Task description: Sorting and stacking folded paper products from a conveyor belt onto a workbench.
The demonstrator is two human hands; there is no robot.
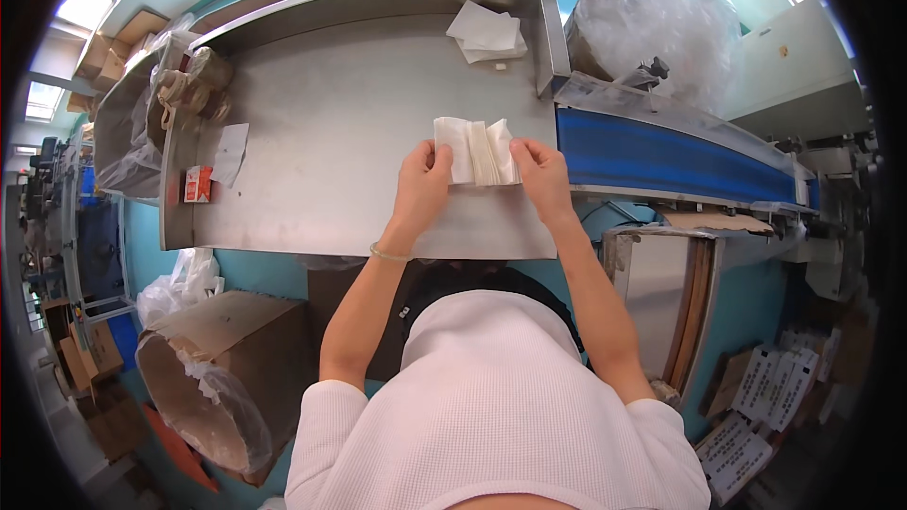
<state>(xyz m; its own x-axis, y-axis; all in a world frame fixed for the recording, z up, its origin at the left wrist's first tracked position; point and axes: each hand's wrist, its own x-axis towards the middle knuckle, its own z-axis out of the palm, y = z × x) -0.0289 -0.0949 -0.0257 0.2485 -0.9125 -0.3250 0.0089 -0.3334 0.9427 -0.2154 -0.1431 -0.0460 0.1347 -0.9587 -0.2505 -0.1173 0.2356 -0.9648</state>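
Observation:
A bundle of folded white tissues [457, 137] stands fanned apart over the right part of the steel table [331, 132], with a cream-edged stack in its middle. My left hand [422, 184] pinches the bundle's left side between thumb and fingers. At its right edge, my right hand [543, 175] grips a corner with thumb and fingertips. Whether the bundle rests on the metal or is held just above it, I cannot tell. A bracelet [390, 253] circles my left wrist.
Loose white sheets [485, 30] lie at the table's back right. A blue conveyor belt [661, 151] adjoins the right end. Glass jars [203, 90], a red-and-white box [197, 184] and a white paper [230, 155] sit at the left. A cardboard box [231, 359] stands below.

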